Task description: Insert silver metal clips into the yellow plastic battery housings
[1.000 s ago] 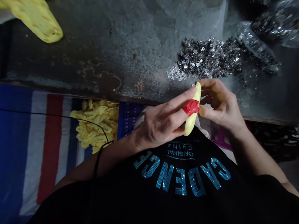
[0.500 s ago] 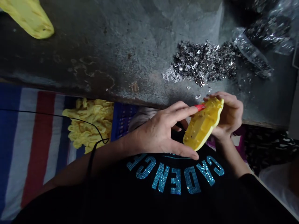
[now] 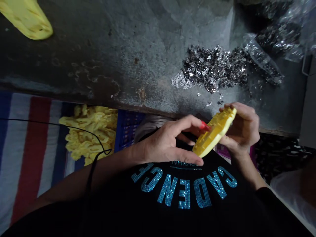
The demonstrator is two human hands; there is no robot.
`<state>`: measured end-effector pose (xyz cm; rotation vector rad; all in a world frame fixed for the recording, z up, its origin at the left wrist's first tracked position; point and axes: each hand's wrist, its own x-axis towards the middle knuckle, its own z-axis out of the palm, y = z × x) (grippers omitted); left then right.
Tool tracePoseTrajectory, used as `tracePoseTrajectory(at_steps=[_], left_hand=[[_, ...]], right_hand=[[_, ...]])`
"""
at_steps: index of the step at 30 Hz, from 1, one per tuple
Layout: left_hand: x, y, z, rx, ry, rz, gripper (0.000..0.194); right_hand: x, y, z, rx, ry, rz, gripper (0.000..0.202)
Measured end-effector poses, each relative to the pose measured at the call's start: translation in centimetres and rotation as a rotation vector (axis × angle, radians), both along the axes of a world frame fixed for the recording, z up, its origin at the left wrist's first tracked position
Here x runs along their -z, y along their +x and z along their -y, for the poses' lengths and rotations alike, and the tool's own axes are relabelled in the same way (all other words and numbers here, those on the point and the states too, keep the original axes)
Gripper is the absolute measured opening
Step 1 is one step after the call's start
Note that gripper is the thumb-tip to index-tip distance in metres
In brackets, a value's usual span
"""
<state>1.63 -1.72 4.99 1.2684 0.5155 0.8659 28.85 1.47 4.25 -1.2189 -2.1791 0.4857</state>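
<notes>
A yellow molded plastic piece (image 3: 214, 133) is tilted nearly edge-on above the black shirt, its ribbed inner side facing up and left. My right hand (image 3: 244, 128) grips its upper right end, thumb beneath and fingers behind. My left hand (image 3: 172, 141) is closed round the lower left part, with the thumb along the lower end and a red-tipped finger against the inner side. Whether something small sits under that fingertip cannot be made out. Beyond the hands, a heap of small shiny metal clips (image 3: 214, 69) lies on the grey table (image 3: 148, 42), a few loose ones nearer me.
Another yellow piece (image 3: 32, 21) lies at the table's far left. Clear plastic bags (image 3: 264, 57) are at the right. Below the table edge are a pile of yellow pieces (image 3: 91, 131) and a blue basket (image 3: 127, 128). A black cord (image 3: 98, 140) crosses my left arm.
The yellow piece has turned more edge-on, showing less of its inner face. My left red-tipped finger has shifted slightly left and down. The view has moved a little.
</notes>
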Motion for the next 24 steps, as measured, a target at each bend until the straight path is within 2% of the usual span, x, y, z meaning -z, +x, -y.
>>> tracePoseTrajectory(at_steps=[2, 4, 5, 8, 11, 15, 17, 21, 24], left_hand=[[0.9, -0.6, 0.2, 0.080, -0.242, 0.094, 0.107], [1.6, -1.4, 0.4, 0.153, -0.375, 0.178, 0.127], [1.8, -1.9, 0.5, 0.163, -0.412, 0.215, 0.129], [1.9, -3.2, 0.9, 0.032, -0.489, 0.271, 0.113], [1.6, -4.2, 1.3, -0.120, -0.502, 0.266, 0.100], [1.8, -4.5, 1.7, -0.270, -0.464, 0.252, 0.095], [2.0, -4.4, 1.7, -0.297, -0.472, 0.247, 0.097], [2.3, -4.1, 1.7, -0.287, -0.494, 0.236, 0.097], [2.9, -4.0, 1.7, -0.252, -0.470, 0.254, 0.104]], right_hand=[[-0.6, -0.2, -1.1, 0.006, 0.000, 0.098, 0.047], [-1.2, 0.0, -2.4, 0.019, -0.001, 0.193, 0.040], [-1.3, 0.1, -3.0, 0.031, -0.001, 0.238, 0.036], [-1.5, 0.3, -4.6, 0.077, 0.008, 0.356, 0.024], [-1.4, -0.8, -5.7, 0.072, 0.060, 0.506, 0.021], [-1.9, -3.6, -6.4, 0.043, 0.144, 0.729, 0.029], [-2.6, -4.6, -6.4, 0.042, 0.150, 0.796, 0.031], [-3.1, -5.3, -6.6, 0.020, 0.101, 0.748, 0.025], [-1.8, -5.1, -7.6, 0.005, 0.088, 0.542, 0.031]])
